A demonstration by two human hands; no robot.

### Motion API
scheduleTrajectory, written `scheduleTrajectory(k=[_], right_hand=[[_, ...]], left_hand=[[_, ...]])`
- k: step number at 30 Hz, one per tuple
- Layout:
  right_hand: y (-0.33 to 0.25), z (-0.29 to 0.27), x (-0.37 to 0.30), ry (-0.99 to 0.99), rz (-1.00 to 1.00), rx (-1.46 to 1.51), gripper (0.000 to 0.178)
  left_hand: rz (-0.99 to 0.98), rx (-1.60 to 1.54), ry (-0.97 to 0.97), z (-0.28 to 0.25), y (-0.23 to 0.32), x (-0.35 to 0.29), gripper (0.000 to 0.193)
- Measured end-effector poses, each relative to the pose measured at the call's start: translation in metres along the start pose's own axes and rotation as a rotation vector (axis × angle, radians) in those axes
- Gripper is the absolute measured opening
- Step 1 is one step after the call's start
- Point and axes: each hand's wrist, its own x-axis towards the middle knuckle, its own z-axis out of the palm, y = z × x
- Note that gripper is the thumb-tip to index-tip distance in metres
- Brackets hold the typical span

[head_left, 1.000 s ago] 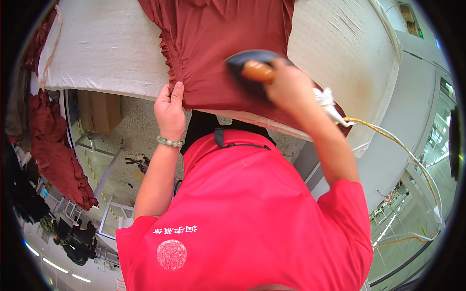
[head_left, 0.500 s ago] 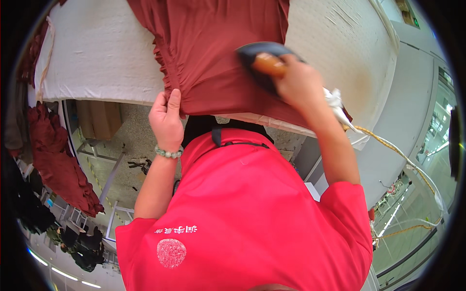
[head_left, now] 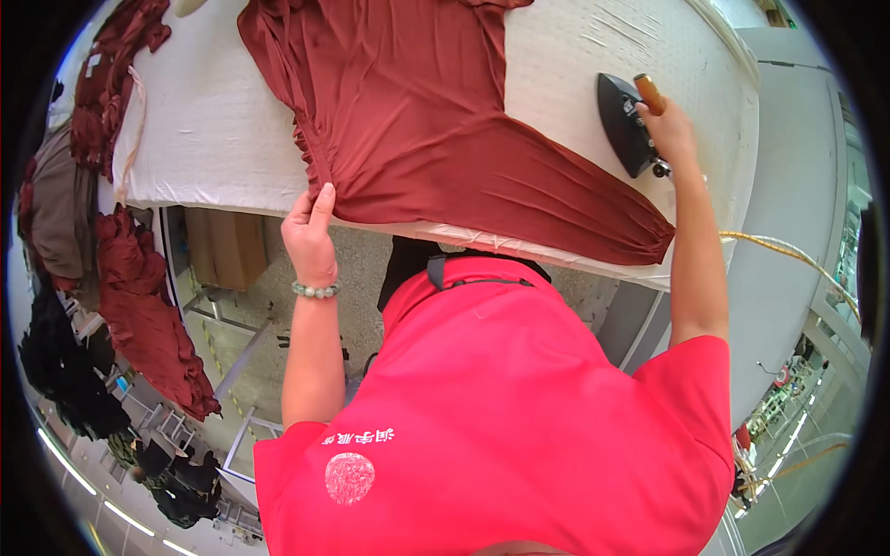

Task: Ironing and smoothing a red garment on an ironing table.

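Note:
A dark red garment point(head_left: 399, 130) lies over the padded white ironing table, its gathered long sleeve point(head_left: 575, 199) stretched along the front edge to the right. My left hand point(head_left: 311, 246), a beaded bracelet at its wrist, pinches the garment's ruffled seam between thumb and fingers at the table's front edge. In my right hand point(head_left: 674, 137) is the wooden handle of a black iron point(head_left: 626, 125). The iron is on or just over the white cover, right of the garment and apart from it; whether its sole touches is hard to tell.
The padded table point(head_left: 209, 130) has a brownish patch at right. A yellow-and-white hose point(head_left: 788, 248) runs off its right side. Dark red garments point(head_left: 148, 315) hang at left beside brown and black clothes. A cardboard box point(head_left: 222, 248) and metal frames are under the table.
My right hand has carried the iron off the garment, up and right onto the white table area. The sleeve now shows in full. My left hand still grips the seam.

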Motion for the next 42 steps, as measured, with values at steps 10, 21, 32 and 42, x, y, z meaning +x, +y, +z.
scheduleTrajectory(k=[10, 21, 32, 42], right_hand=[[0.031, 0.06, -0.196, 0.099, -0.981, 0.195, 0.061], [0.089, 0.087, -0.173, -0.049, -0.273, 1.018, 0.031], [0.218, 0.139, -0.206, 0.471, 0.495, 0.731, 0.031], [0.056, 0.013, -0.104, 0.679, -0.176, -0.007, 0.057]], left_hand=[[0.356, -0.403, 0.184, 0.061, 0.082, 0.038, 0.022], [0.745, -0.084, 0.627, -0.044, 0.245, -0.101, 0.04], [0.409, 0.742, -0.005, 0.163, 0.026, 0.156, 0.045], [0.777, 1.014, -0.404, 0.228, -0.025, 0.193, 0.042]])
